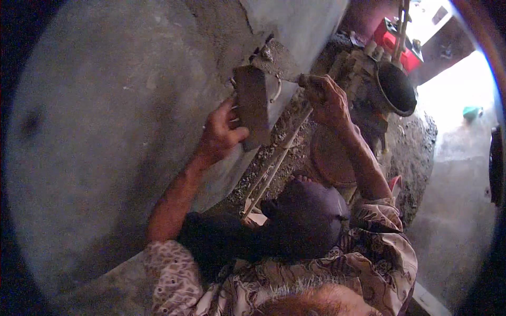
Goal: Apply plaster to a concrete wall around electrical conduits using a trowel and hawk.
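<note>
My left hand (222, 129) grips a dark rectangular plastering float (253, 105), its thumb at the lower left edge of the board. The fingers go partly behind the board and are hidden there. In my right hand (332, 102), a trowel (274, 57) is held by its handle, fingers wrapped round it. Grey mortar seems to lie on the trowel's blade, just above the float's top end and close to the grey wall (126, 89). Rough, darker mortar (219, 31) covers part of the wall beyond the float. A pale curved piece (276, 88) shows at the float's right side.
Two thin poles (276, 163) slant over loose rubble below my hands. A round shallow pan (331, 155) lies under my right forearm. Farther right are a dark round tub (396, 89), a red box (405, 55) and a bright floor with a small green object (472, 112).
</note>
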{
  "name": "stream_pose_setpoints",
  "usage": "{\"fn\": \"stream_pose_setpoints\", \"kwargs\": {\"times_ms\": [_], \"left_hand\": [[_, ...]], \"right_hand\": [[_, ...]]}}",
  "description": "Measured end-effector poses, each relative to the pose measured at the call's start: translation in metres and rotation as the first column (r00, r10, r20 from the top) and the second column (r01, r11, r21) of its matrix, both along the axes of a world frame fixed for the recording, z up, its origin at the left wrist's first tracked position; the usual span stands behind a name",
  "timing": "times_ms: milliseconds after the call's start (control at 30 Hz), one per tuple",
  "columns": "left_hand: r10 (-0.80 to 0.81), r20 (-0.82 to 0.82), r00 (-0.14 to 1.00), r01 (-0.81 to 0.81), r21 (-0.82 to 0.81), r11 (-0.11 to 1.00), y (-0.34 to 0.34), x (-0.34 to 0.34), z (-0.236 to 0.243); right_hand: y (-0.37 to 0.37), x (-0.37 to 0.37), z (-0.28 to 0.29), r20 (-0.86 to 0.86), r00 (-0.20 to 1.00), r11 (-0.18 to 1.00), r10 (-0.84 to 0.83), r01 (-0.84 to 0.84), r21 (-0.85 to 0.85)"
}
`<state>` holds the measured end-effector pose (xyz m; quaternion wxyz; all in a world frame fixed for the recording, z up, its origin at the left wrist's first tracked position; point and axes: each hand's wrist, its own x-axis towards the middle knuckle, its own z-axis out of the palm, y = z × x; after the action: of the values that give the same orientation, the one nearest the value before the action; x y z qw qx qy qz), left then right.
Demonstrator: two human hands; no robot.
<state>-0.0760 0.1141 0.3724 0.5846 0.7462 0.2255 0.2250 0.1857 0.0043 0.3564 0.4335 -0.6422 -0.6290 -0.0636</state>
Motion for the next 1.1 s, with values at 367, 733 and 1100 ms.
{"fn": "stream_pose_setpoints", "kwargs": {"times_ms": [367,733,1100], "left_hand": [[0.419,-0.004,0.908,-0.417,0.085,0.905,-0.068,-0.168,0.015],[0.507,-0.084,0.858,-0.506,0.037,0.862,-0.080,-0.161,0.017],[0.420,-0.094,0.902,-0.428,-0.084,0.900,-0.068,-0.156,0.023]], "right_hand": [[0.061,0.024,0.034,0.290,0.896,0.941,0.335,-0.333,-0.060],[0.102,0.049,0.053,0.530,0.790,0.932,0.307,-0.363,0.001],[0.193,0.076,0.057,0.627,0.657,0.850,0.419,-0.526,-0.016]]}}
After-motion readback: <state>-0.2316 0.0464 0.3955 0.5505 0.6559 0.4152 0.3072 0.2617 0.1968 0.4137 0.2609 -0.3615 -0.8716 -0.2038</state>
